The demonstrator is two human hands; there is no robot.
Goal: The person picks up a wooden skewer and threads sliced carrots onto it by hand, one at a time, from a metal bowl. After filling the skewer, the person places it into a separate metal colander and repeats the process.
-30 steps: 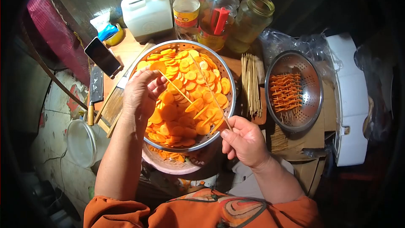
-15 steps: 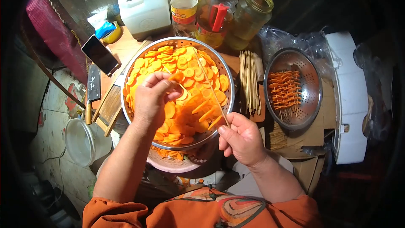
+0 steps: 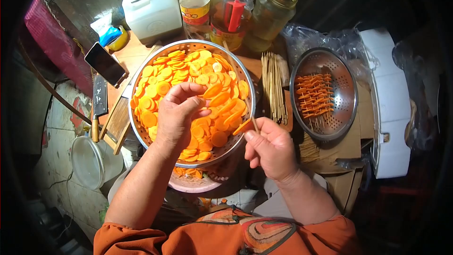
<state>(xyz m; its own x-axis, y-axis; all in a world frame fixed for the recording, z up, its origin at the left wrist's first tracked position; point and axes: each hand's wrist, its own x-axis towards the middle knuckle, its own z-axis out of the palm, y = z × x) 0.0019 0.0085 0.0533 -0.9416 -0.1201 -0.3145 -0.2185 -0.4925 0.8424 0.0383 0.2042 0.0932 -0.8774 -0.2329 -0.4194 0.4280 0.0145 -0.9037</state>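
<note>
My right hand (image 3: pixel 271 148) grips the lower end of a thin bamboo skewer (image 3: pixel 255 123), which slants up over the colander. A carrot slice (image 3: pixel 243 126) is threaded on it close to my thumb, with several more slices spaced along it farther up. At the upper slices, my left hand (image 3: pixel 181 111) has thumb and fingers closed around the edge of a carrot slice (image 3: pixel 212 90); the fingertips partly cover it. Beneath both hands is a big metal colander (image 3: pixel 134 130) heaped with loose orange carrot slices (image 3: pixel 163 88).
Right of the colander lie bare skewers (image 3: pixel 273 85) and a smaller colander (image 3: pixel 347 78) holding threaded carrot skewers (image 3: pixel 314 95). Bottles and a white jug (image 3: pixel 152 14) line the back. A phone (image 3: pixel 105 64), a cleaver (image 3: pixel 100 97) and a bucket (image 3: pixel 89 160) are at left.
The slices on the skewer are now more spread out, with one closer to my right hand. My left hand has moved slightly right toward the skewer. The whole view has shifted a little.
</note>
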